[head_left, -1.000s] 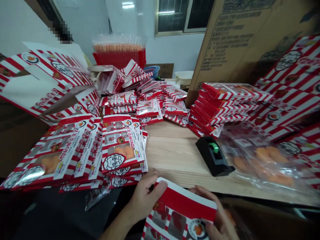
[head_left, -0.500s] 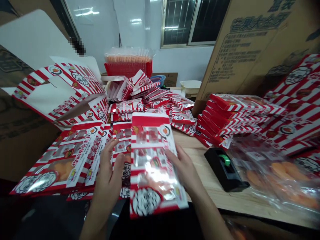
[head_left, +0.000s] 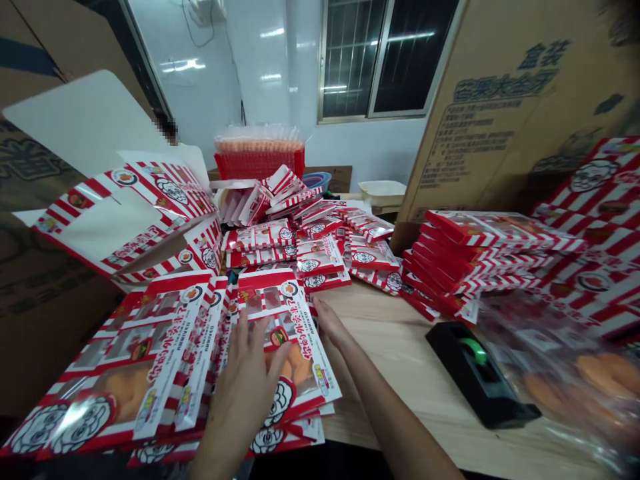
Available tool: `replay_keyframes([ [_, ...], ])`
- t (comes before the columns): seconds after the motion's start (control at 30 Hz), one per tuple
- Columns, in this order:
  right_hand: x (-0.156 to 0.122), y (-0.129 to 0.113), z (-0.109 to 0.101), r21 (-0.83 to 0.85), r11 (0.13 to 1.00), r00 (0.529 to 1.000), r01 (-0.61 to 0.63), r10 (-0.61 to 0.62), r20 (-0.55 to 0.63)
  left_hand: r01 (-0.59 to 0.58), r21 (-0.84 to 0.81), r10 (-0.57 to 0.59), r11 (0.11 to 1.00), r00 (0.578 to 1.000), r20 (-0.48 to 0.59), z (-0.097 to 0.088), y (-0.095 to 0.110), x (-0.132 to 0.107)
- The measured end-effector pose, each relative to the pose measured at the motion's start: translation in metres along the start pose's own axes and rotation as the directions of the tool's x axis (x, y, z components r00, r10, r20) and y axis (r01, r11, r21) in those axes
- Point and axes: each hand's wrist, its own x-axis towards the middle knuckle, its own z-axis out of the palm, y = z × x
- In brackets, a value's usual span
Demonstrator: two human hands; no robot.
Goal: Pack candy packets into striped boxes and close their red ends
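Observation:
A red-and-white striped flat box (head_left: 293,333) with clear windows lies on top of a stack of like boxes at the near left of the wooden table (head_left: 400,360). My left hand (head_left: 247,383) rests flat on its face, fingers stretched out. My right hand (head_left: 330,323) lies along the box's right edge, fingers extended and touching it. Neither hand grips anything.
More striped boxes lie fanned out at the left (head_left: 115,373), in a loose heap behind (head_left: 300,227) and stacked at the right (head_left: 470,253). A black tape dispenser (head_left: 480,383) sits right of my arm. Clear bags with orange contents (head_left: 575,373) and large cardboard cartons (head_left: 500,113) stand at the right.
The box I held up in both hands has come down onto the stack. My left hand now lies flat on it and my right hand has slid to its right edge.

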Motion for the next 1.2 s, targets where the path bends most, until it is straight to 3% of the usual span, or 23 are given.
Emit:
replay_keyframes([
  [0.2,0.032,0.009,-0.006,-0.062,0.996,0.997,-0.065,0.068,0.044,-0.013,0.039,0.011,0.999,0.999,0.048,0.004,-0.006,-0.001],
  [0.47,0.034,0.006,-0.018,-0.034,0.996,0.991,-0.08,0.083,0.108,0.01,0.042,-0.01,0.999,1.0,0.01,0.003,0.008,-0.01],
  [0.6,-0.001,0.008,-0.038,0.023,0.996,0.995,-0.084,0.083,0.063,0.006,0.039,-0.009,0.999,0.997,0.07,0.002,0.021,-0.024],
  [0.77,-0.073,0.013,-0.08,0.137,0.979,0.985,-0.153,0.163,-0.064,-0.061,-0.076,0.075,0.995,0.979,0.189,0.012,0.03,-0.049],
  [0.83,-0.102,0.016,-0.096,0.255,0.943,0.961,-0.212,0.249,-0.12,-0.089,-0.136,0.123,0.987,0.956,0.266,0.019,0.034,-0.056],
  [0.9,-0.128,0.02,-0.105,0.458,0.849,0.932,-0.264,0.346,-0.103,-0.107,-0.178,0.162,0.978,0.929,0.334,0.025,0.038,-0.06],
  [0.97,-0.15,0.024,-0.106,0.641,0.722,0.926,-0.262,0.376,-0.045,-0.115,-0.199,0.187,0.973,0.899,0.397,0.027,0.044,-0.061],
  [1.03,-0.168,0.029,-0.098,0.732,0.649,0.943,-0.207,0.332,-0.027,-0.115,-0.212,0.199,0.97,0.879,0.433,0.027,0.05,-0.059],
  [1.1,-0.182,0.031,-0.086,0.77,0.621,0.959,-0.146,0.279,-0.043,-0.119,-0.227,0.211,0.967,0.871,0.444,0.025,0.055,-0.057],
  [1.2,-0.192,0.028,-0.07,0.749,0.652,0.967,-0.119,0.247,-0.061,-0.126,-0.251,0.222,0.96,0.889,0.401,0.022,0.059,-0.057],
])
